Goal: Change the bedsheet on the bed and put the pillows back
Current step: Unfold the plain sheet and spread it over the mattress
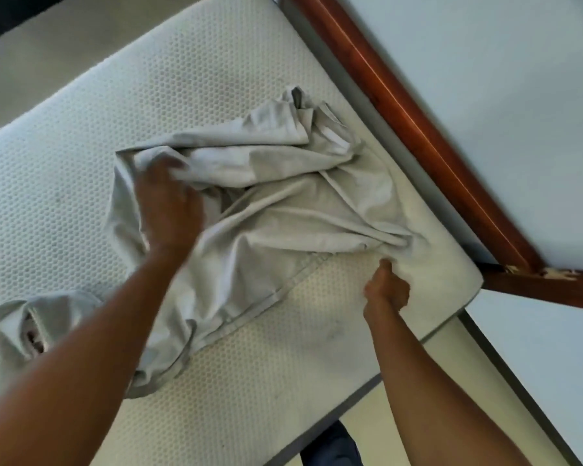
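1. While the right hand (386, 290) pinches a fold of the bedsheet (249, 203) with clenched fingers (384, 265) near the mattress corner at about four o'clock, the left hand (169, 210) presses into the bunched cloth at about nine o'clock; it is motion-blurred, so whether its fingers are closed on the fabric or only laid on it cannot be told.
2. Between the two hands the pale grey bedsheet lies crumpled on the bare mattress (81, 136), its hemmed edge running from the centre down toward seven o'clock and a loose bundle trailing off at eight o'clock.
3. Only a small patch of the mattress is covered; most of its honeycomb surface shows, so the spreading seems barely begun, and no pillows are in view.
4. Beyond the corner, the wooden bed frame (418, 129) runs from twelve o'clock down to four o'clock, hard against the mattress edge.
5. Likely risks from here:
   - the pinched fold could slip free if the left hand drags the bundle away, since the grip holds little cloth;
   - the sheet is twisted, so the wrong corner could be fitted at this end;
   - cloth could snag between mattress and frame when tucked.
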